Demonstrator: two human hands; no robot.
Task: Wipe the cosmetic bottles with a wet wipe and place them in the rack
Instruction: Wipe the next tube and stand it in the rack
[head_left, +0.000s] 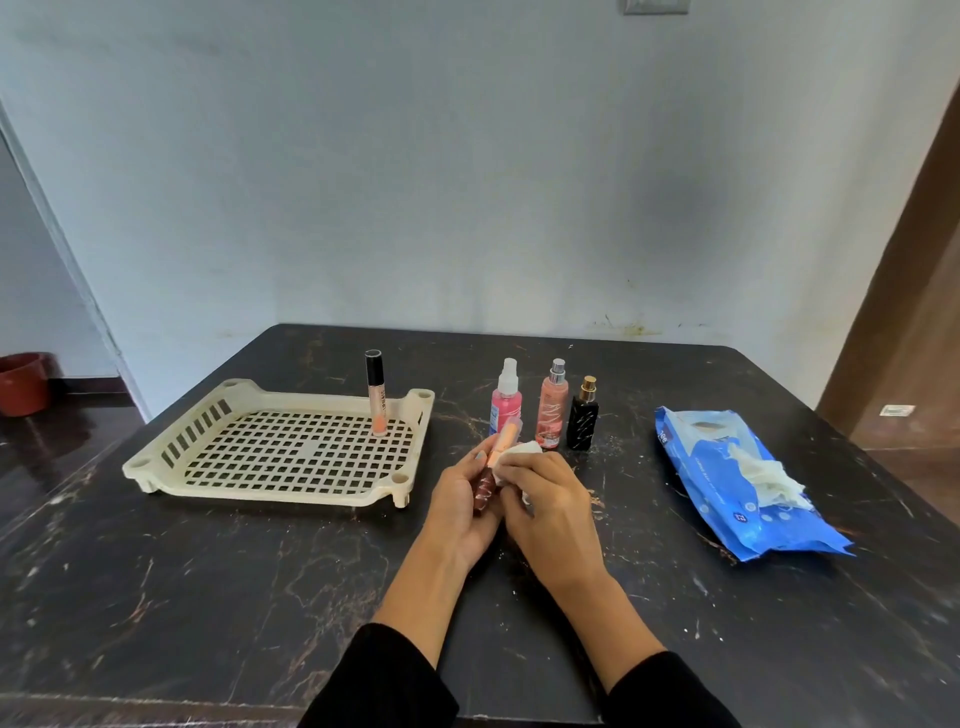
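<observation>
Fingers of my left hand (460, 496) curl round a slim tube (493, 462) above the dark table (208, 571); my right hand (545, 512) pinches a white wipe (519, 457) against it. Beyond stand three bottles (551, 405). One tube (376, 392) stands upright in the cream rack (208, 410); the wipe pack (737, 478) lies right.

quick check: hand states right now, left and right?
Left hand: closed, holding a lip gloss tube.
Right hand: closed, pinching a wet wipe against the tube.
</observation>
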